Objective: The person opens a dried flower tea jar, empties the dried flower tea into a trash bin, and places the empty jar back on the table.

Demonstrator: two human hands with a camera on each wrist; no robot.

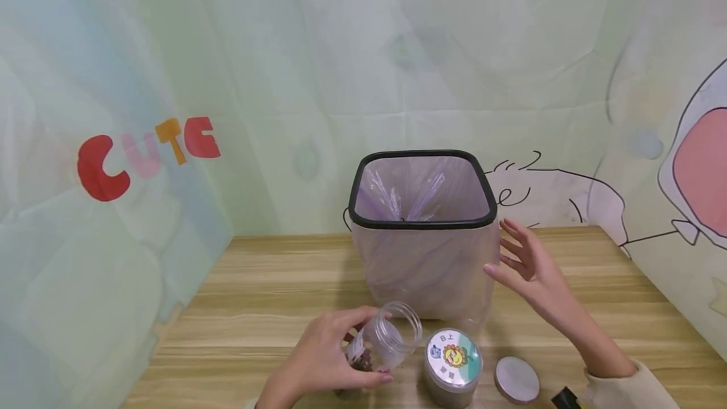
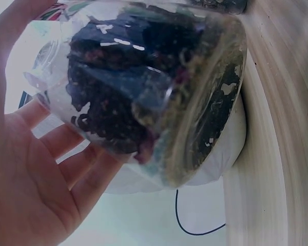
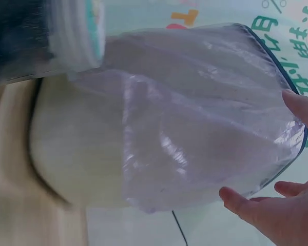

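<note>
A clear plastic jar [image 1: 385, 344], lidless and tilted, with dark dried bits and a few reddish ones towards its base, is gripped by the left hand [image 1: 324, 355] in front of a bag-lined bin [image 1: 423, 264]. The right hand [image 1: 527, 262], fingers parted, is at the bin's side; contact is unclear. A capped jar [image 1: 453, 365] and loose lid [image 1: 517, 380] sit on the counter [image 1: 255, 298].

A pale green printed cloth [image 1: 301, 74] hangs behind the wood-grain tabletop [image 1: 272, 283] and along its left and right edges, the colourful word "CUTE" [image 1: 153, 160] above the left edge.
</note>
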